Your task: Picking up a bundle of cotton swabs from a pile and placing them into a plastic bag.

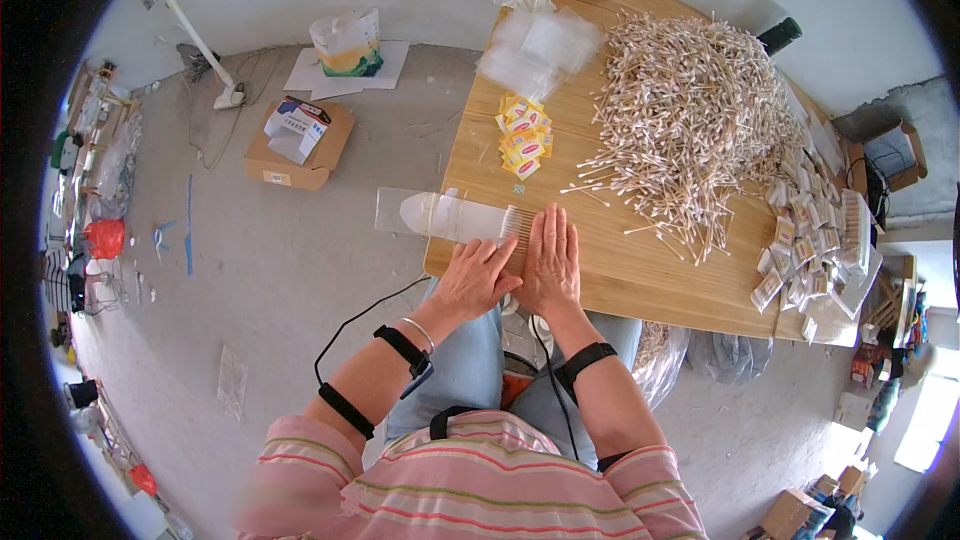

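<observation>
My right hand [551,260] lies flat, fingers together, pressing down on a row of cotton swabs [516,225] at the near left corner of the wooden table [590,270]. My left hand [474,278] rests beside it with fingers spread, touching the same row near the table's edge. A clear plastic bag [440,213] sticks out from the swabs over the table's left edge. A large heap of loose cotton swabs [690,110] covers the middle of the table. Small yellow labels [524,136] lie in a pile beyond the hands.
Empty clear bags [537,44] lie at the far left of the table. Packed swab packets [812,240] are stacked at the right end. On the floor sit a cardboard box [297,143], a plastic bag [347,42] and a white lamp stand [228,95].
</observation>
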`<state>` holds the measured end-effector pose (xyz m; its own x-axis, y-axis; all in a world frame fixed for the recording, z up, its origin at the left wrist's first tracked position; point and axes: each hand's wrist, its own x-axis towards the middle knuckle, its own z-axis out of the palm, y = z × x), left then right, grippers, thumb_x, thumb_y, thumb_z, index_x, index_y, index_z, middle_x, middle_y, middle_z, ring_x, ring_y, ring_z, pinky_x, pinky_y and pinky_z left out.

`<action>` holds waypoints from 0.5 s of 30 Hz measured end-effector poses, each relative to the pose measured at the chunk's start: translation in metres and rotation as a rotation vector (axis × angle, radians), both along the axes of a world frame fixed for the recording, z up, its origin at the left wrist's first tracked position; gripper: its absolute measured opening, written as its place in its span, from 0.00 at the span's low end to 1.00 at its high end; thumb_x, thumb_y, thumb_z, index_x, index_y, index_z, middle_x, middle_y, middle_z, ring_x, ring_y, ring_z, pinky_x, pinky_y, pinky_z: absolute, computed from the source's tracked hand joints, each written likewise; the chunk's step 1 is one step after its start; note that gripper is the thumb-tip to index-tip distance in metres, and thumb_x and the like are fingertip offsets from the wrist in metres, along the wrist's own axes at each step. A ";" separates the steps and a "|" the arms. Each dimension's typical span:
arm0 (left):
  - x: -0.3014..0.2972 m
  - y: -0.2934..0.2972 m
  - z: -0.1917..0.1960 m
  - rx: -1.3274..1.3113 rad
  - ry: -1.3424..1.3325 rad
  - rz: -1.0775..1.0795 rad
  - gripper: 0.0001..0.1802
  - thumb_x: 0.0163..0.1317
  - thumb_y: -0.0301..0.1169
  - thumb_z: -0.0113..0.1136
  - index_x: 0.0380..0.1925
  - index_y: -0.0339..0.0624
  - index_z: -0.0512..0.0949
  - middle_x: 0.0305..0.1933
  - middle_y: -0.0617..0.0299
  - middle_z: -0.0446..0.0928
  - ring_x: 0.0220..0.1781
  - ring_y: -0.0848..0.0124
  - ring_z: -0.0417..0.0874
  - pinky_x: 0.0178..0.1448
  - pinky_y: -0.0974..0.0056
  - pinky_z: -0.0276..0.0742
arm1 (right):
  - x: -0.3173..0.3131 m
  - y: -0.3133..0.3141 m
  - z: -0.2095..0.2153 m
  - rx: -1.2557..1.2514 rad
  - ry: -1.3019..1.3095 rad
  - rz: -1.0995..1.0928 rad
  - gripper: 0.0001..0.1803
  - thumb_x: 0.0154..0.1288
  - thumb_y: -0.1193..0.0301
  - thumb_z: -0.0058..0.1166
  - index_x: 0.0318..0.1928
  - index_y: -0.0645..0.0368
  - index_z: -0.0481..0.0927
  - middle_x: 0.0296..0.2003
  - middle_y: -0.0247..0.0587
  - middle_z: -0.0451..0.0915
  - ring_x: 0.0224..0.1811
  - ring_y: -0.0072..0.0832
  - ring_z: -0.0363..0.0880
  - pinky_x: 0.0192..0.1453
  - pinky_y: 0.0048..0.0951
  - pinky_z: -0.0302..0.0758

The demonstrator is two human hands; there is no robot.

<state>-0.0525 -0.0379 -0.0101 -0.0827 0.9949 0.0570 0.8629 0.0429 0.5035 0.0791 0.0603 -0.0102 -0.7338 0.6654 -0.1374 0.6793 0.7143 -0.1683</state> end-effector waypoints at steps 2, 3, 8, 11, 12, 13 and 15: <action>-0.001 0.000 -0.001 0.004 -0.003 -0.002 0.35 0.66 0.51 0.51 0.65 0.39 0.63 0.44 0.51 0.72 0.46 0.54 0.70 0.55 0.52 0.65 | -0.001 0.000 0.001 -0.005 -0.025 0.002 0.55 0.55 0.50 0.57 0.72 0.71 0.45 0.74 0.57 0.40 0.78 0.47 0.35 0.79 0.45 0.35; -0.001 0.000 -0.001 0.008 -0.005 -0.004 0.35 0.66 0.52 0.51 0.65 0.38 0.63 0.44 0.51 0.72 0.46 0.54 0.70 0.55 0.51 0.65 | -0.001 0.000 0.001 -0.005 -0.026 0.001 0.55 0.55 0.50 0.57 0.72 0.71 0.45 0.74 0.57 0.40 0.78 0.47 0.35 0.79 0.45 0.35; 0.000 0.001 -0.004 0.008 -0.013 0.011 0.36 0.66 0.52 0.51 0.65 0.38 0.62 0.44 0.50 0.72 0.47 0.52 0.71 0.55 0.50 0.65 | -0.001 0.000 0.001 0.008 -0.038 0.008 0.54 0.56 0.49 0.56 0.71 0.71 0.47 0.74 0.58 0.41 0.78 0.48 0.35 0.79 0.45 0.36; 0.002 0.004 -0.004 0.010 -0.018 0.041 0.36 0.66 0.52 0.50 0.65 0.38 0.62 0.44 0.50 0.73 0.47 0.52 0.72 0.55 0.50 0.65 | 0.000 -0.001 -0.004 0.002 0.082 -0.010 0.53 0.57 0.48 0.55 0.71 0.71 0.48 0.74 0.58 0.41 0.78 0.48 0.36 0.79 0.46 0.37; 0.002 0.005 -0.003 0.006 -0.020 0.060 0.36 0.66 0.53 0.50 0.65 0.39 0.62 0.44 0.50 0.74 0.47 0.52 0.73 0.55 0.50 0.66 | 0.001 -0.001 -0.006 0.003 0.083 -0.011 0.53 0.57 0.48 0.55 0.71 0.71 0.48 0.74 0.58 0.41 0.78 0.48 0.36 0.79 0.46 0.37; 0.002 0.007 -0.003 0.006 -0.020 0.060 0.36 0.66 0.53 0.50 0.65 0.39 0.62 0.44 0.50 0.74 0.47 0.52 0.73 0.55 0.50 0.66 | 0.001 -0.001 -0.006 0.019 0.073 -0.007 0.53 0.57 0.47 0.54 0.71 0.70 0.48 0.74 0.58 0.42 0.78 0.48 0.37 0.79 0.46 0.37; 0.002 0.009 -0.002 -0.012 -0.005 0.059 0.36 0.66 0.53 0.49 0.66 0.39 0.62 0.43 0.50 0.74 0.46 0.51 0.74 0.54 0.50 0.66 | 0.000 -0.001 -0.007 0.037 0.062 -0.004 0.53 0.57 0.46 0.53 0.71 0.70 0.48 0.74 0.58 0.42 0.78 0.48 0.37 0.79 0.46 0.37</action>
<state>-0.0509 -0.0285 -0.0124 -0.1420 0.9889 0.0449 0.8562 0.0999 0.5069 0.0795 0.0591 -0.0174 -0.7374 0.6721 -0.0669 0.6712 0.7180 -0.1844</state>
